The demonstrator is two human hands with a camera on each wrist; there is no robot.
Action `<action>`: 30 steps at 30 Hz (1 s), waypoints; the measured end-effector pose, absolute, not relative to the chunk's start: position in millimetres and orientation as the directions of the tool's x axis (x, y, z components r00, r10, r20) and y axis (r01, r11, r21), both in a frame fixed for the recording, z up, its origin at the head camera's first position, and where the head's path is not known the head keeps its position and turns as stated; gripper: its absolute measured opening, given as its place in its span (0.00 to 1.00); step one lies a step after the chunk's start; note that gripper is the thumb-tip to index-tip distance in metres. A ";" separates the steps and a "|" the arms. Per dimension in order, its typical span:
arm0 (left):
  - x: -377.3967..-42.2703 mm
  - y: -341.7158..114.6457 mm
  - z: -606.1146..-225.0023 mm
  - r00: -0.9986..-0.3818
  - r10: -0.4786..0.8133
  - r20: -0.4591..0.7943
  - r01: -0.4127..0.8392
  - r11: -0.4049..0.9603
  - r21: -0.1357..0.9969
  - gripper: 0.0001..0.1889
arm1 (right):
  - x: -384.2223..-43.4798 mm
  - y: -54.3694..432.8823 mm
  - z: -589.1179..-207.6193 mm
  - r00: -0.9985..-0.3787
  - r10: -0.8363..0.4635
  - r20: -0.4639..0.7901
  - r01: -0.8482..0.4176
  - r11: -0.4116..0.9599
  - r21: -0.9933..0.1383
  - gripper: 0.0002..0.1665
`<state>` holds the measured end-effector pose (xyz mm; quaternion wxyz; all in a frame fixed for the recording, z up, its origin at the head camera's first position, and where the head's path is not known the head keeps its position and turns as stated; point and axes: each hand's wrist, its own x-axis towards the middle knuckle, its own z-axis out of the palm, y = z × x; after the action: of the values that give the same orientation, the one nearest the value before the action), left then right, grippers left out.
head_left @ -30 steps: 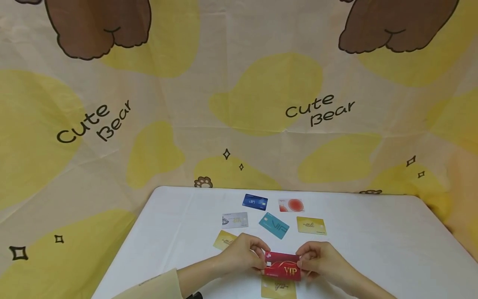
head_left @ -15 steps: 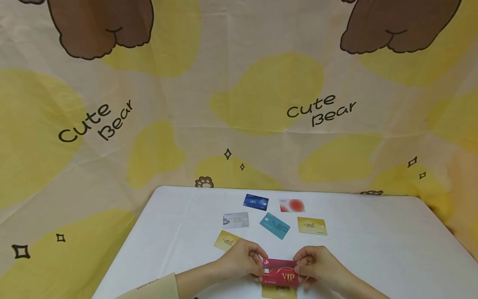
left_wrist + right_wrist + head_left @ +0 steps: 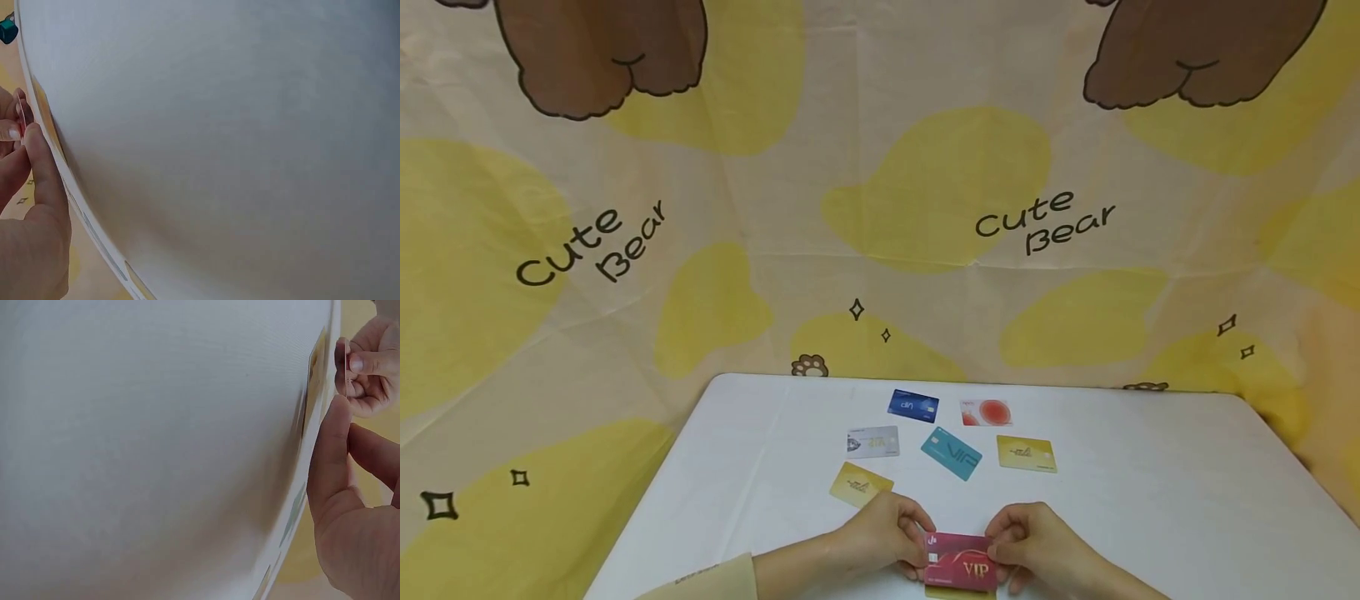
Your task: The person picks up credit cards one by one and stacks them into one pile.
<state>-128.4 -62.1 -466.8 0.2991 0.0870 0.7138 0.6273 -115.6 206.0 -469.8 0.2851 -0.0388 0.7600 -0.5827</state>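
Note:
Both hands hold a red VIP card point(image 3: 958, 562) by its two short ends, face up, near the front of the white table. The left hand point(image 3: 883, 536) pinches its left end and the right hand point(image 3: 1037, 543) pinches its right end. Below the red card, a strip of a gold card point(image 3: 961, 592) shows; the rest is covered in the head view. Another gold card point(image 3: 859, 483) lies just beyond the left hand. Seen edge-on in the left wrist view, the red card point(image 3: 22, 115) sits between thumb and fingers, above the table top.
On the white table point(image 3: 1150, 467) lie a teal VIP card point(image 3: 951, 454), a silver card point(image 3: 872, 442), a dark blue card point(image 3: 913, 406), a white card with a red circle point(image 3: 987, 412) and a gold card point(image 3: 1027, 453). A patterned cloth point(image 3: 925, 192) hangs behind.
Both hands have moved the red card toward the person, so it covers more of the gold card below it. More of the gold card beyond the left hand now shows.

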 end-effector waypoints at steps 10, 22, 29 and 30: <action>-124.3 -55.7 -473.4 -0.823 0.443 -0.354 -0.252 0.275 0.928 0.14 | -113.2 203.6 -474.8 -0.834 -0.405 -0.376 0.252 0.327 -0.911 0.05; -120.4 -49.3 -468.0 -0.843 0.416 -0.341 -0.179 0.381 0.907 0.11 | -112.2 198.8 -474.7 -0.854 -0.320 -0.410 0.234 0.468 -0.852 0.04; -118.8 -48.0 -468.3 -0.852 0.441 -0.284 -0.109 0.381 0.918 0.12 | -113.0 200.7 -476.2 -0.874 -0.350 -0.337 0.104 0.542 -0.834 0.04; -118.8 -47.7 -468.2 -0.853 0.441 -0.280 -0.102 0.386 0.917 0.12 | -113.5 200.5 -476.7 -0.876 -0.355 -0.327 0.091 0.544 -0.834 0.04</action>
<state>-118.8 -47.7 -468.2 0.2497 0.1067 0.7940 0.5439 -113.5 200.5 -476.7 0.2369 -0.0782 0.8462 -0.4709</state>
